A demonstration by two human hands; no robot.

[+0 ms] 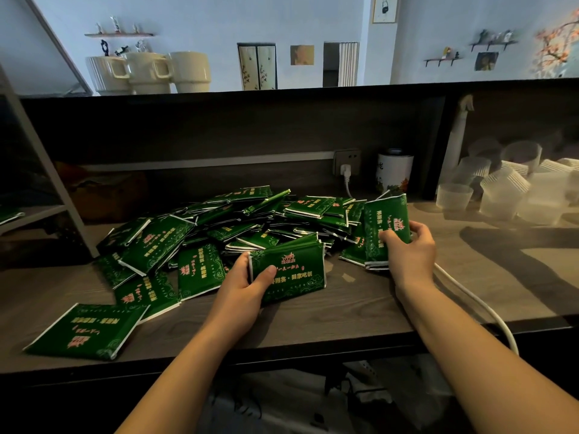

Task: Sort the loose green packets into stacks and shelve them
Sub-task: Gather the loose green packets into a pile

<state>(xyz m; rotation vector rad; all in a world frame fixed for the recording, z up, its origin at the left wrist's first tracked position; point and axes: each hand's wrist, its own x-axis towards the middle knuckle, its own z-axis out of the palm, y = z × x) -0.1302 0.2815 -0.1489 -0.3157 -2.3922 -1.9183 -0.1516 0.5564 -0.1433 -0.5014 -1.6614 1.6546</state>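
— At the middle of the dark wooden table [360, 305], what are the two hands doing?

— The left hand [247, 285] holds a small stack of green packets [289, 272], thumb across the front, grip clamped on it near the table's front edge. The right hand [410, 249] clasps a second stack [387, 227], stood on edge further right, fingers curled round its side.

— And the remaining packets?

— A loose heap [238, 220] sprawls behind and left of the hands, reaching toward the back wall. One packet [84, 332] lies flat alone at the front left corner.

— Any containers?

— Clear plastic cups [507, 189], some tipped over, crowd the back right corner; what they contain cannot be made out. A white printed canister [394, 175] stands lidded at the back, beside a wall socket [347, 162] with a white cable [488, 311] trailing over the front edge. Cream mugs [150, 73] sit on the ledge above.
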